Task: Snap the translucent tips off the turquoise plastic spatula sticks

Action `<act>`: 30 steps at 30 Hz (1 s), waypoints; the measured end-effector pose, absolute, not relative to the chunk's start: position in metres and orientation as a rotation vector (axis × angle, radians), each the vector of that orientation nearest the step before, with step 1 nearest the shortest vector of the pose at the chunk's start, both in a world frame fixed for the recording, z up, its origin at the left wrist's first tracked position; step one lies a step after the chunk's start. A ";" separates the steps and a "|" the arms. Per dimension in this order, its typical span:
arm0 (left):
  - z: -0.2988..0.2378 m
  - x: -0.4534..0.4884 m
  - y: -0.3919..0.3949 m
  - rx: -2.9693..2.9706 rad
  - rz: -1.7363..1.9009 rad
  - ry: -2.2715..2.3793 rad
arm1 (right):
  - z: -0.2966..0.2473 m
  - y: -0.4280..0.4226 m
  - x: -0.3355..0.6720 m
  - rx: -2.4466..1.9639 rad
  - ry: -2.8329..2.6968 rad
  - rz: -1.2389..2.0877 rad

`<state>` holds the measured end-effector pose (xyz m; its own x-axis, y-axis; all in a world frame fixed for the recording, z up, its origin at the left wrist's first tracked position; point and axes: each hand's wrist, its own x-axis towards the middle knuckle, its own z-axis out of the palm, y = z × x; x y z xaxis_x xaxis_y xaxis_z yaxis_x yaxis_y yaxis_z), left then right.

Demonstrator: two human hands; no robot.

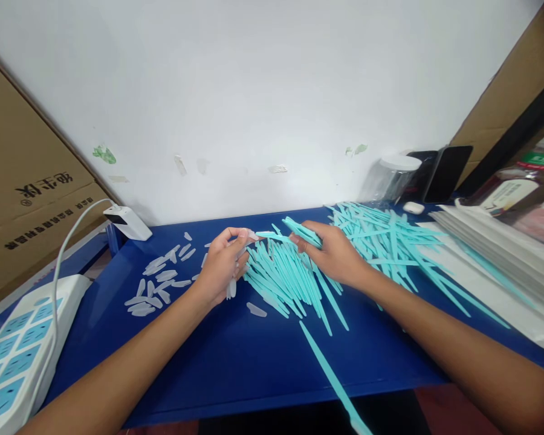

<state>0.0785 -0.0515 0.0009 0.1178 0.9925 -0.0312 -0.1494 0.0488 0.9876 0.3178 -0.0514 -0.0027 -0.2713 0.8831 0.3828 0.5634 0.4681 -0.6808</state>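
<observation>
My left hand is closed, pinching a translucent blade cap between thumb and fingertips; more caps stick out below its palm. In my right hand is a bunch of teal eyebrow razors. One razor points left out of that bunch, its tip at the cap; whether the tip is inside the cap I cannot tell. Beneath both hands lies a fanned pile of teal razors. Loose translucent caps are scattered left of my left hand, and a single cap lies in front of the pile.
A larger heap of razors covers the blue table's right side. One razor overhangs the front edge. A power strip and white charger stand left. At right are a clear jar, white stacked sheets and a bottle.
</observation>
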 end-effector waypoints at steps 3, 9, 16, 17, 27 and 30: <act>0.001 0.079 -0.052 1.118 1.189 1.048 | -0.003 -0.051 0.319 -1.217 -1.959 0.523; -0.008 0.080 -0.050 1.100 1.183 1.006 | -0.007 -0.050 0.315 -1.118 -2.007 0.547; -0.017 0.092 -0.064 1.210 1.096 0.982 | -0.011 -0.055 0.304 -1.095 -1.969 0.582; -0.018 0.094 -0.066 1.251 1.067 0.969 | -0.011 -0.057 0.302 -1.082 -1.967 0.583; -0.001 0.081 -0.052 1.339 1.115 1.032 | -0.004 -0.049 0.317 -1.092 -1.929 0.500; -0.004 0.079 -0.048 1.348 1.098 1.059 | -0.004 -0.047 0.319 -1.081 -1.937 0.501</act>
<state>0.0793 -0.0483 -0.0042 0.1867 0.9810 0.0526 0.0166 -0.0566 0.9983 0.3194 -0.0474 -0.0037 -0.2742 0.8348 0.4774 0.4989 0.5478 -0.6716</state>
